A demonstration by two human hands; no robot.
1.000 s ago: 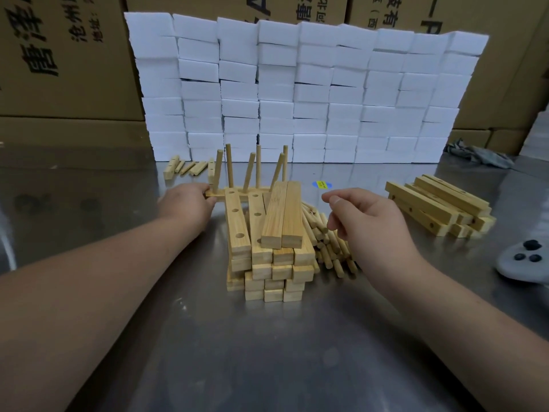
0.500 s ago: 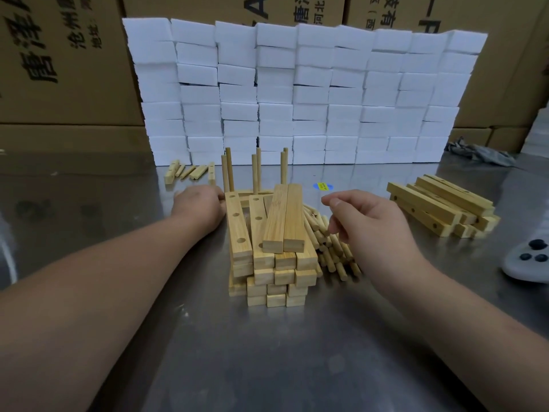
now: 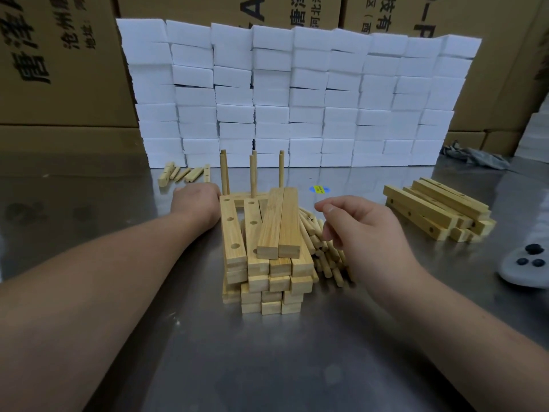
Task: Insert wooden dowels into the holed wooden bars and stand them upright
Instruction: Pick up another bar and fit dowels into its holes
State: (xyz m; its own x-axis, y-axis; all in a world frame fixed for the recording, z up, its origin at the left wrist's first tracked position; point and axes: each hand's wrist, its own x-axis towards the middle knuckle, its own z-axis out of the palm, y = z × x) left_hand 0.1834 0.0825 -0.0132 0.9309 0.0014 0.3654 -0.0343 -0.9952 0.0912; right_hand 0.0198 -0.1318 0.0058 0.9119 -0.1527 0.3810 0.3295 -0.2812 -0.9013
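Note:
A stack of holed wooden bars (image 3: 267, 248) stands in the middle of the steel table. Behind it a bar assembly (image 3: 240, 197) carries several upright dowels (image 3: 253, 173). My left hand (image 3: 196, 203) rests at the left end of that assembly, its fingers hidden behind the stack. A heap of loose dowels (image 3: 320, 248) lies right of the stack. My right hand (image 3: 365, 230) hovers over the heap with fingers loosely curled and nothing seen in them.
More holed bars (image 3: 430, 209) are piled at the right. A few short wooden pieces (image 3: 181, 173) lie at the back left. A wall of white foam blocks (image 3: 297, 99) closes the back. A grey controller (image 3: 525, 266) sits at the right edge.
The dowelled assembly went from leaning to upright, its dowels now vertical. My left hand shifted slightly right with it. My right hand stayed over the dowel heap.

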